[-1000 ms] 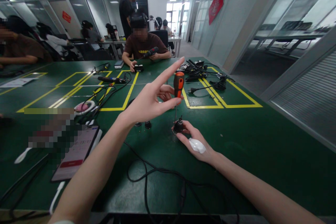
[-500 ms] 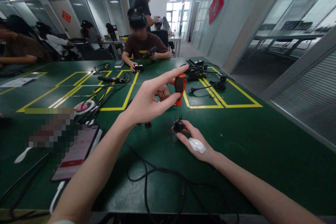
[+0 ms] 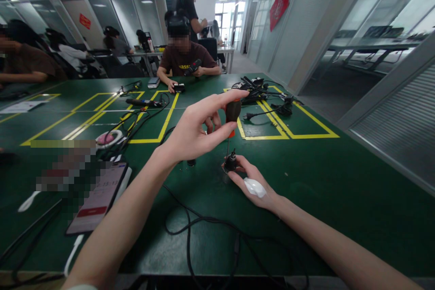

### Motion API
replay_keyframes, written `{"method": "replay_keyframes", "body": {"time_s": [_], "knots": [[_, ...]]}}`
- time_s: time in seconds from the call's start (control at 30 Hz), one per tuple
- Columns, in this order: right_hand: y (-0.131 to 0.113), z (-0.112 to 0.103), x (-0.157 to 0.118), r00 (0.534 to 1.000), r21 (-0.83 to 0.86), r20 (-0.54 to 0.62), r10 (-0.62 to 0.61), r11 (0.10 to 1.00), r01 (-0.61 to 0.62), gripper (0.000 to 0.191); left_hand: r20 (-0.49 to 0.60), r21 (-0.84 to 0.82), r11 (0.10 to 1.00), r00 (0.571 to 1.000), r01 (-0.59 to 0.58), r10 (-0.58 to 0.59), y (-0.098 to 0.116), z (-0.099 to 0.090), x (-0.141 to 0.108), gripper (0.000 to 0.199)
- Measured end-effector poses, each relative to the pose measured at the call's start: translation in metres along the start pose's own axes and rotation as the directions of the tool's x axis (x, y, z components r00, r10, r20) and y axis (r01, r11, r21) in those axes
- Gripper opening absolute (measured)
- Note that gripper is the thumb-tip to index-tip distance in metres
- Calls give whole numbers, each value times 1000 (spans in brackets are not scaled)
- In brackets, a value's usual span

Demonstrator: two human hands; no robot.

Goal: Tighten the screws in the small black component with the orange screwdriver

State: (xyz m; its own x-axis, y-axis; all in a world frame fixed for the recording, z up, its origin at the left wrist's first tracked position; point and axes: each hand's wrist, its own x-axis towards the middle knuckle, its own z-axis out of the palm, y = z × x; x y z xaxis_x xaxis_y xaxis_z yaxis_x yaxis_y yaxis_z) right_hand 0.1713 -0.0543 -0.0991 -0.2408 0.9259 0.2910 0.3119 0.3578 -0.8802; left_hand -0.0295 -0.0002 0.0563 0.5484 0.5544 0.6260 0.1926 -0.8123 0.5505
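Note:
My left hand (image 3: pixel 204 124) grips the orange and black handle of a screwdriver (image 3: pixel 233 111), with the index finger over its top and the thumb at its side. The thin shaft points down. Its tip meets, or passes behind, a small black cylindrical part with a metal pin on top (image 3: pixel 231 162); the exact contact is hidden. My right hand (image 3: pixel 249 176) pinches that part between thumb and fingers, low over the green table. A white pad is stuck near the base of the right thumb. Behind my left wrist stands a small dark piece (image 3: pixel 191 162).
A phone (image 3: pixel 97 199) lies at the left, with a white cable. Black cords (image 3: pixel 204 222) loop across the near table (image 3: pixel 326 181). Beyond my hands is a heap of black cables and plugs (image 3: pixel 253 88). A co-worker (image 3: pixel 188 59) sits opposite, holding a dark tool.
The screwdriver handle has turned in my left hand, its dark side now facing me. My left index finger reaches slightly further right and lower. My right hand stays almost still.

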Motion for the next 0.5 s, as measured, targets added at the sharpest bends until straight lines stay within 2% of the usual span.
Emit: {"method": "replay_keyframes", "body": {"time_s": [0.37, 0.5], "knots": [[-2, -1, 0, 1000, -6, 8, 19, 1000, -19, 31, -14, -19, 1000, 1000, 12, -12, 0, -2, -2, 49], [0, 0, 0, 1000, 2, 2, 12, 1000, -12, 32, -23, -43, 997, 998, -62, 61, -6, -1, -1, 48]]}}
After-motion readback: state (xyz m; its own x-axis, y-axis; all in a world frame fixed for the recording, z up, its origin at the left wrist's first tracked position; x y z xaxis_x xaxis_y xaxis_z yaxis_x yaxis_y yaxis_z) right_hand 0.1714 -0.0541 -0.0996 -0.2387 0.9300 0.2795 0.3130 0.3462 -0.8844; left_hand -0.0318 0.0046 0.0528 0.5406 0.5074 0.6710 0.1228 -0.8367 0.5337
